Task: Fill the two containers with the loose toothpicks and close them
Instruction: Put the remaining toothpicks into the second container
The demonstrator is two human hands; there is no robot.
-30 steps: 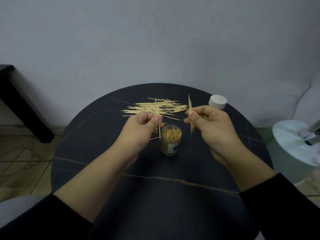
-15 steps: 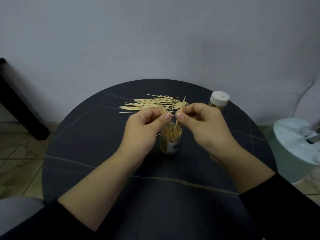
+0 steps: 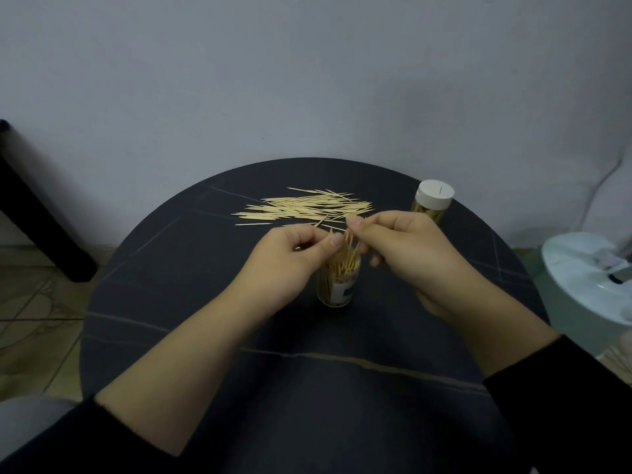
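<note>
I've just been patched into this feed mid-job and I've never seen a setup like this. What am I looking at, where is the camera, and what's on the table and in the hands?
There is no machine here. A person works with two bare hands, and the single camera sits on their head, looking forward and down. The left hand and right hand meet over an open container already packed with upright toothpicks. The fingers of both hands pinch a small bunch of toothpicks at its mouth. Behind them, a pile of loose toothpicks lies on the round dark table. A second container with a white cap stands at the far right, closed.
</note>
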